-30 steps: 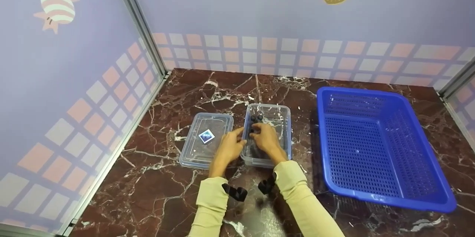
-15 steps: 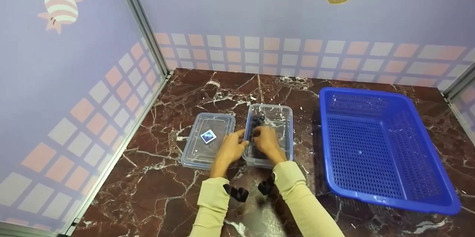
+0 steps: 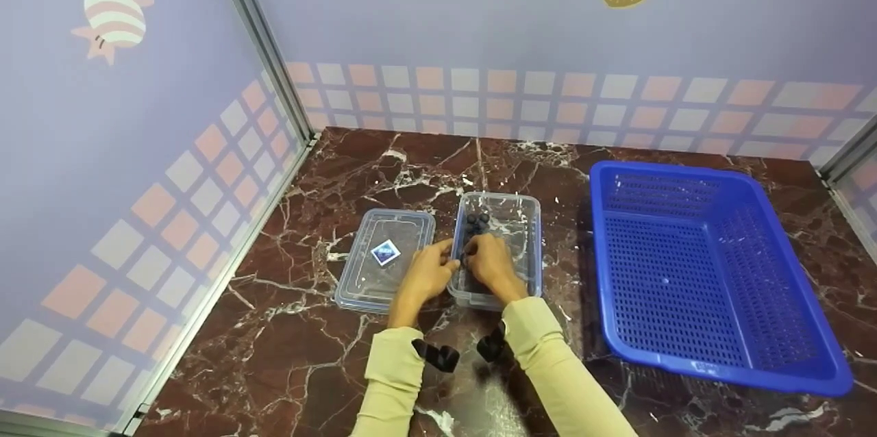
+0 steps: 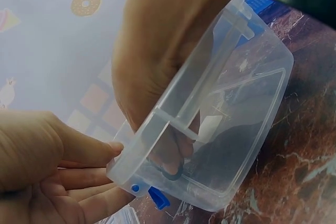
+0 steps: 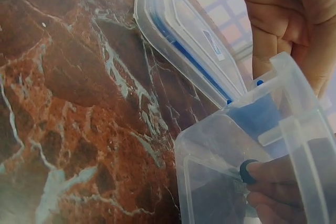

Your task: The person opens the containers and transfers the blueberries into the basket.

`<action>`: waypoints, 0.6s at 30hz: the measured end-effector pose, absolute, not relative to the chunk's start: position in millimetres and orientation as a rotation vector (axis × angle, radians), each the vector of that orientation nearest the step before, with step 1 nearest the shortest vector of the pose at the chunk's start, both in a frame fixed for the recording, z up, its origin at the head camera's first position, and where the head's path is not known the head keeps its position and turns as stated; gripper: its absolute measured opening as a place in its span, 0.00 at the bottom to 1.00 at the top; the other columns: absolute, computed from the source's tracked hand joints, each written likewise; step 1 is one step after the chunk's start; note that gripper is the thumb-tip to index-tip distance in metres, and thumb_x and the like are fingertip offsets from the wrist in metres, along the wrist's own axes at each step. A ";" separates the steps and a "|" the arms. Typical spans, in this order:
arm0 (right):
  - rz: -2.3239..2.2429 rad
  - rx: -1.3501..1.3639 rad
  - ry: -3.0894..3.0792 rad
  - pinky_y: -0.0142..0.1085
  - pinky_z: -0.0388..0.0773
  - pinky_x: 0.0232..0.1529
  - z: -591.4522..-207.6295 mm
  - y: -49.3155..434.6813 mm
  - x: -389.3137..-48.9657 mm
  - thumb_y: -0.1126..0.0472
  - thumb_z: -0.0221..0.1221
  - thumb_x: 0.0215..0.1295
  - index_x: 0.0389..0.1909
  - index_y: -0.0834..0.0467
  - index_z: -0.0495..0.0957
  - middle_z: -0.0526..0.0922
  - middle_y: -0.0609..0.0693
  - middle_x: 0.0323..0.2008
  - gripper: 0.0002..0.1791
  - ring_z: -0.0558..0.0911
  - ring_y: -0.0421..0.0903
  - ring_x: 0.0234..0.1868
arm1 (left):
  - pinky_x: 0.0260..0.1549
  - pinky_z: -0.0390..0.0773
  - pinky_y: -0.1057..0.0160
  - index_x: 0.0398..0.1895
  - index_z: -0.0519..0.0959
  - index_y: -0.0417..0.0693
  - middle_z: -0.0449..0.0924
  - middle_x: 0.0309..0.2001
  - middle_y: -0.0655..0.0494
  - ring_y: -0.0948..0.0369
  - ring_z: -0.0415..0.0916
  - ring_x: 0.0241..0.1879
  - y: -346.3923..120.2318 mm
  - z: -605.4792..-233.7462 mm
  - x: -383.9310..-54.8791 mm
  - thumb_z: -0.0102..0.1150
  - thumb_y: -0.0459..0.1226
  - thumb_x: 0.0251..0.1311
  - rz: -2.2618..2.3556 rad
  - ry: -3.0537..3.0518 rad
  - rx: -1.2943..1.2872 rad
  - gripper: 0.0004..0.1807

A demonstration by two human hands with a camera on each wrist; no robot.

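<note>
A clear plastic box (image 3: 522, 245) without its lid stands on the table, with several small dark round pieces (image 3: 483, 218) along the left of its far half. My left hand (image 3: 430, 271) holds the box's left wall, thumb at the rim and fingers outside, as the left wrist view shows. Inside the box is my right hand (image 3: 492, 260), low by the left wall. Its fingertips pinch a dark round piece (image 5: 248, 171), which also shows through the plastic in the left wrist view. The hand hides part of the box floor.
Left of the box lies a clear lid (image 3: 370, 279) with blue edging and a diamond-shaped label. On the right stands a large blue perforated basket (image 3: 596, 272). Patterned panels (image 3: 438, 26) close off the back and left of the dark marbled table (image 3: 274, 355).
My right hand has shifted a little toward the near end of the box, uncovering more of the dark pieces behind it. The left hand stays at the wall. The head view has shifted slightly.
</note>
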State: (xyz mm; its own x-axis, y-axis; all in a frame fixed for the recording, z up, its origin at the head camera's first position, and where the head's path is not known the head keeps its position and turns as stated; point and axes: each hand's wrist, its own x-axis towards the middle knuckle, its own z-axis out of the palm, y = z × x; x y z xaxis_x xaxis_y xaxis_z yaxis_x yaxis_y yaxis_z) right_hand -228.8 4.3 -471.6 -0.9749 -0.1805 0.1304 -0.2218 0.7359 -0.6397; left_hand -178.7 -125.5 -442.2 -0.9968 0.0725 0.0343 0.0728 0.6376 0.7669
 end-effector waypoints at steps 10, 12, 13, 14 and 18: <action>1.145 0.324 -2.894 0.48 0.79 0.47 -453.0 11.7 -233.0 0.66 0.66 0.51 0.32 0.60 0.87 0.87 0.56 0.36 0.06 0.84 0.56 0.43 | 0.53 0.77 0.52 0.60 0.73 0.38 0.82 0.50 0.41 0.51 0.80 0.50 -126.2 -441.4 -178.4 0.56 0.29 0.60 -1.344 -2.850 -0.106 0.23; 1.197 0.315 -2.879 0.47 0.79 0.48 -448.0 13.7 -235.4 0.65 0.67 0.51 0.32 0.61 0.87 0.87 0.56 0.36 0.06 0.84 0.56 0.43 | 0.53 0.77 0.52 0.61 0.73 0.38 0.81 0.51 0.40 0.51 0.80 0.50 -126.2 -440.9 -178.4 0.55 0.29 0.61 -1.346 -2.855 -0.101 0.23; 1.227 0.313 -2.873 0.46 0.79 0.48 -445.4 14.9 -236.8 0.65 0.67 0.52 0.33 0.61 0.87 0.87 0.57 0.36 0.07 0.84 0.55 0.43 | 0.53 0.77 0.52 0.61 0.73 0.38 0.81 0.51 0.40 0.51 0.80 0.50 -126.1 -440.7 -178.5 0.55 0.29 0.61 -1.344 -2.859 -0.103 0.23; 1.255 0.307 -2.867 0.46 0.79 0.48 -442.8 16.1 -238.2 0.65 0.67 0.52 0.33 0.62 0.86 0.87 0.57 0.36 0.07 0.84 0.55 0.43 | 0.53 0.77 0.52 0.61 0.73 0.37 0.81 0.51 0.40 0.51 0.80 0.50 -126.0 -440.6 -178.6 0.55 0.29 0.61 -1.347 -2.858 -0.106 0.23; 1.351 0.277 -2.850 0.43 0.80 0.45 -430.4 21.6 -244.8 0.65 0.67 0.54 0.35 0.63 0.86 0.87 0.57 0.36 0.08 0.85 0.53 0.40 | 0.53 0.77 0.52 0.61 0.73 0.37 0.81 0.51 0.39 0.50 0.80 0.50 -125.2 -440.2 -179.2 0.55 0.29 0.61 -1.364 -2.849 -0.120 0.23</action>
State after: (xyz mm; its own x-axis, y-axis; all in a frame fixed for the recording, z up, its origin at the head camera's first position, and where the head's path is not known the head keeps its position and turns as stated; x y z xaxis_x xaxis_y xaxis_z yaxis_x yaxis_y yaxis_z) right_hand -244.8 21.6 -430.4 -0.9844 -0.1680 0.0527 -0.1472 0.6206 -0.7702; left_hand -179.2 -125.2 -440.2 -0.9969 0.0768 0.0152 0.0600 0.6249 0.7784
